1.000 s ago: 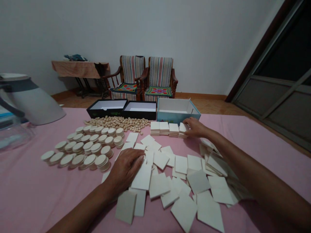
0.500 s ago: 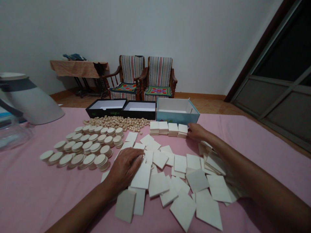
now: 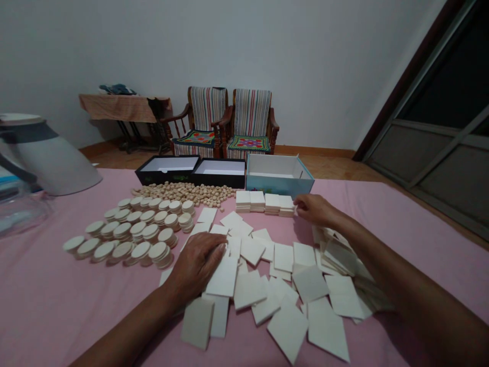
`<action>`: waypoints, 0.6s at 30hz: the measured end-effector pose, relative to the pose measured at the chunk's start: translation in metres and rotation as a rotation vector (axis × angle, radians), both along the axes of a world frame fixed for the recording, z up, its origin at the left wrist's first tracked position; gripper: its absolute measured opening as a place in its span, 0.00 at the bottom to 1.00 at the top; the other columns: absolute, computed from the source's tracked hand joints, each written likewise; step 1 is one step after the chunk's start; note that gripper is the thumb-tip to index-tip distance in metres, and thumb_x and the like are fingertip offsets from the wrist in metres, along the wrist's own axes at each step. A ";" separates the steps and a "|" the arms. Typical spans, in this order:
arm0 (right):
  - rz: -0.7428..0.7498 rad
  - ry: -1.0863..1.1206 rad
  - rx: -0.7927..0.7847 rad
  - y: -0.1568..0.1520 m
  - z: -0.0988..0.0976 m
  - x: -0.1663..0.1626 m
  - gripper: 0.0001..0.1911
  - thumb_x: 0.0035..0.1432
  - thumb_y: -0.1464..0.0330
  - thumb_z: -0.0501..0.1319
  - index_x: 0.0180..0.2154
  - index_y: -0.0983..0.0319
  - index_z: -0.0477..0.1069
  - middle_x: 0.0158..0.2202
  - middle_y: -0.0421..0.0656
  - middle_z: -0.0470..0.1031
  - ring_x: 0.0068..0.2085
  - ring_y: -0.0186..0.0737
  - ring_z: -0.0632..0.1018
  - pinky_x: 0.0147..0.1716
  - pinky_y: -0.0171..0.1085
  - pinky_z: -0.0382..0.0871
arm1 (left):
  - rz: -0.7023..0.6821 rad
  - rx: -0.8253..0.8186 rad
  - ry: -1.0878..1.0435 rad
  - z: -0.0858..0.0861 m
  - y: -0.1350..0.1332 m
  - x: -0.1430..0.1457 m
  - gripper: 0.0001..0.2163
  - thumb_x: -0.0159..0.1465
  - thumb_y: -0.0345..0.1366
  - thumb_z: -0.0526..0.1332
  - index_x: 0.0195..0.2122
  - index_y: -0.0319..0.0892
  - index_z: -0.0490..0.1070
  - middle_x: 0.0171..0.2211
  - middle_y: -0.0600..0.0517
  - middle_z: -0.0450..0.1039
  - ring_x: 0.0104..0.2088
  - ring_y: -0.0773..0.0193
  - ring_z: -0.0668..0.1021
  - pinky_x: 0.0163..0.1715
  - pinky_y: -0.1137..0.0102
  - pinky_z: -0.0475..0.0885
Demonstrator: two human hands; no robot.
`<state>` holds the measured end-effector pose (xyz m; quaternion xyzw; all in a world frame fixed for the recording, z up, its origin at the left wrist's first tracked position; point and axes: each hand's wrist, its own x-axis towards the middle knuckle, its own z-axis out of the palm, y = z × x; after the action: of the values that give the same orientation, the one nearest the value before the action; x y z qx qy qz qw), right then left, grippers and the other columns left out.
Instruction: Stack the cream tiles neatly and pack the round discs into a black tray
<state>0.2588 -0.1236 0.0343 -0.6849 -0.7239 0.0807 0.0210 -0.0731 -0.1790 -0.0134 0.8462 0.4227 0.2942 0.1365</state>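
My left hand (image 3: 198, 259) rests over a heap of pale square wooden tiles (image 3: 250, 290), its fingers bent and close together. Its fingertips point toward white tiles, and whatever lies under them is hidden. Farther back, my right hand (image 3: 315, 209) is at the right side of a short row of neat tile stacks (image 3: 257, 201). Its curled fingertips are beside the rightmost stack (image 3: 286, 205), with no tile visible in them. My right forearm passes over more loose tiles (image 3: 338, 255).
Stacks of round wooden discs (image 3: 151, 232) stand in rows at the left, with small wooden beads (image 3: 185, 191) spread behind them. Two black box trays (image 3: 217, 179) and a light blue box (image 3: 278, 183) stand at the back. A grey jug (image 3: 57, 158) is far left on the pink cloth (image 3: 34, 295).
My right hand has shifted slightly away from the rightmost stack, and that stack sits a touch farther left. My left hand has stayed in place.
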 end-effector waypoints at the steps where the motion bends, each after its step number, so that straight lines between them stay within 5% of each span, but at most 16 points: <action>1: 0.089 0.053 -0.038 -0.011 0.003 -0.004 0.13 0.51 0.72 0.57 0.40 0.64 0.72 0.38 0.47 0.78 0.38 0.40 0.76 0.35 0.33 0.64 | 0.000 0.000 0.001 0.000 0.000 0.000 0.12 0.67 0.38 0.50 0.42 0.43 0.73 0.41 0.49 0.76 0.42 0.58 0.75 0.44 0.62 0.67; 4: 0.306 0.153 -0.147 -0.047 0.006 -0.020 0.16 0.51 0.67 0.58 0.43 0.63 0.70 0.42 0.48 0.76 0.40 0.41 0.74 0.38 0.35 0.64 | 0.002 0.000 0.001 0.001 0.000 0.000 0.13 0.67 0.39 0.50 0.42 0.43 0.73 0.41 0.48 0.76 0.42 0.58 0.75 0.45 0.62 0.68; 8: 0.372 0.022 -0.120 -0.082 0.001 -0.045 0.28 0.48 0.64 0.61 0.51 0.64 0.66 0.50 0.54 0.69 0.49 0.52 0.69 0.47 0.46 0.60 | 0.002 0.011 0.007 0.002 -0.001 0.000 0.13 0.67 0.39 0.50 0.42 0.42 0.73 0.41 0.48 0.76 0.42 0.58 0.76 0.45 0.62 0.68; 18: 0.357 -0.070 -0.173 -0.082 0.000 -0.058 0.26 0.47 0.62 0.62 0.48 0.65 0.67 0.48 0.56 0.69 0.47 0.54 0.69 0.47 0.50 0.59 | 0.009 0.026 0.023 0.003 0.000 0.000 0.13 0.67 0.39 0.50 0.42 0.43 0.73 0.41 0.48 0.77 0.42 0.58 0.76 0.43 0.63 0.69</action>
<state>0.2006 -0.2054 0.0347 -0.5474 -0.8244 0.1212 -0.0779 -0.0731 -0.1792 -0.0101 0.8495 0.4242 0.2902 0.1193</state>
